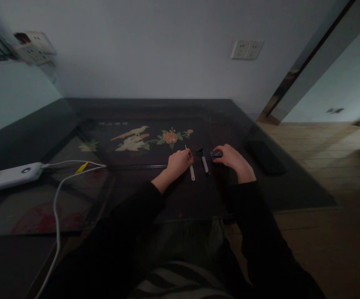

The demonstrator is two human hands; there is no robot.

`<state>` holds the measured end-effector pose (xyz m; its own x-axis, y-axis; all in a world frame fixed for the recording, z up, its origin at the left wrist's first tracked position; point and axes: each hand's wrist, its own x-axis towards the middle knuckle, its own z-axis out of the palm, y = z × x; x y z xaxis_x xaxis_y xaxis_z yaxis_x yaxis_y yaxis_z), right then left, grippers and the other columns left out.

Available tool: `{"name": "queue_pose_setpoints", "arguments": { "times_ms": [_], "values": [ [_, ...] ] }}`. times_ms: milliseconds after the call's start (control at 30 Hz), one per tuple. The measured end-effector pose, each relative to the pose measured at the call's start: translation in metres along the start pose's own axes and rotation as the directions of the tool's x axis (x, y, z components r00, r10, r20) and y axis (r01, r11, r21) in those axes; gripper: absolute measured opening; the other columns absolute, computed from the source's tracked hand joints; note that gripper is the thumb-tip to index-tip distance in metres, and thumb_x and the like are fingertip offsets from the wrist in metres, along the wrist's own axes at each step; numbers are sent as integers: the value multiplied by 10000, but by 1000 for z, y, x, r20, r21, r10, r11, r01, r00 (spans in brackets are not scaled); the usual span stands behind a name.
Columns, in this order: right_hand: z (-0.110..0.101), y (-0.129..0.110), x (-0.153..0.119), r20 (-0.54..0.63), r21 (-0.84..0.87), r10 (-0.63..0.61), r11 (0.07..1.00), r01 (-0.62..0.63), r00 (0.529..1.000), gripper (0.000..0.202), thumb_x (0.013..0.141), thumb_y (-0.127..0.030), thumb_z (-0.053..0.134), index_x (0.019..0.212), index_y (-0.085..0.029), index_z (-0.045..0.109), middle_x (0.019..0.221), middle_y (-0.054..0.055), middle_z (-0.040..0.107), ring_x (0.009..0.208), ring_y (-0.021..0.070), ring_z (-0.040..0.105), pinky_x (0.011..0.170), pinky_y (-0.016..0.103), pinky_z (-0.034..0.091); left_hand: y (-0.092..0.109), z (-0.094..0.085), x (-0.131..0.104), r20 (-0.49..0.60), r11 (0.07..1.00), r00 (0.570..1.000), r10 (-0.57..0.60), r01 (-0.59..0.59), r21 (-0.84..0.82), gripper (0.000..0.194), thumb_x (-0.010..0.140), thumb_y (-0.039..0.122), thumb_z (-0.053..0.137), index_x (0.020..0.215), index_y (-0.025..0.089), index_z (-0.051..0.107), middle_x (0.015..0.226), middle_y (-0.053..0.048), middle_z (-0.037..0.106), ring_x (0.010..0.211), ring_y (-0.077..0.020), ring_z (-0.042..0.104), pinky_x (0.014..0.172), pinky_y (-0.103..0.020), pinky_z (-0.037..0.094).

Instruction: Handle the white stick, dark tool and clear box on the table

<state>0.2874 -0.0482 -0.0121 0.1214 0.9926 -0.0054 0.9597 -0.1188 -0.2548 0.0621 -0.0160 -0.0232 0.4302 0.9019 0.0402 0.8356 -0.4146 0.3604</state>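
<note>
My left hand (180, 160) rests on the dark table, its fingers closed on a slim white stick (192, 173) with a small hole in its near end. The stick's thin far tip pokes out past the fingers. Just right of it lies a razor (205, 164) with a black head and a light grey handle, touched by neither hand. My right hand (231, 158) has its thumb and fingers closed around a small, dark, shiny object (216, 154). Its kind is too dim to make out.
The dark glossy tabletop (167, 195) carries a bird-and-flower picture (133, 139). At right lies a flat black rectangular object (265, 157). On the left a white power strip (11, 177) has a white cable (56, 207) with a yellow tag. A wall (142, 54) stands behind the table.
</note>
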Motion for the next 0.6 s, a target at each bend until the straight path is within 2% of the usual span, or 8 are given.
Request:
{"name": "queue_pose_setpoints", "arguments": {
  "times_ms": [267, 333, 433, 533, 600],
  "values": [
    [0, -2, -3, -19, 44, 14, 999, -13, 1000, 371, 779, -220, 799, 1146, -209, 744, 1160, 133, 640, 1017, 278, 660, 864, 396, 543, 1, 0, -2, -10, 1000, 1000, 17, -17, 3, 224, 970, 298, 492, 1070, 230, 680, 1043, -94, 759, 965, -263, 726, 833, -363, 539],
    [-1, -1, -3, -101, 84, 58, 995, -49, 993, 372, 769, -239, 808, 1134, -215, 744, 1166, 128, 633, 1011, 280, 659, 864, 407, 538, 1, -1, -3, -14, 1000, 1000, 17, -17, -6, 232, 980, 308, 487, 1097, 233, 672, 1035, -93, 758, 960, -256, 725, 835, -357, 534],
    [-6, -1, 0, -279, 221, 130, 973, -69, 951, 319, 797, -260, 779, 1108, -207, 736, 1144, 116, 640, 959, 256, 657, 870, 411, 529, 0, -3, -3, -47, 998, 999, 0, -3, -60, 221, 974, 306, 511, 1111, 234, 669, 995, -80, 753, 927, -239, 720, 823, -344, 526],
    [-10, -11, 5, -394, 423, 100, 902, 84, 913, 270, 866, -299, 705, 1116, -197, 715, 1042, 91, 676, 881, 213, 649, 869, 393, 531, -1, -9, 1, -100, 977, 995, -8, -14, -211, 189, 967, 266, 531, 1058, 202, 684, 932, -67, 743, 877, -200, 700, 824, -315, 522],
    [-7, -27, 6, -396, 569, 60, 799, 194, 916, 306, 926, -376, 628, 1167, -198, 693, 1055, 97, 692, 900, 215, 657, 847, 384, 545, -1, -15, 2, -113, 926, 994, -5, -38, -377, 170, 960, 232, 552, 1044, 171, 687, 955, -72, 741, 888, -175, 685, 841, -289, 528]
  ]
}}
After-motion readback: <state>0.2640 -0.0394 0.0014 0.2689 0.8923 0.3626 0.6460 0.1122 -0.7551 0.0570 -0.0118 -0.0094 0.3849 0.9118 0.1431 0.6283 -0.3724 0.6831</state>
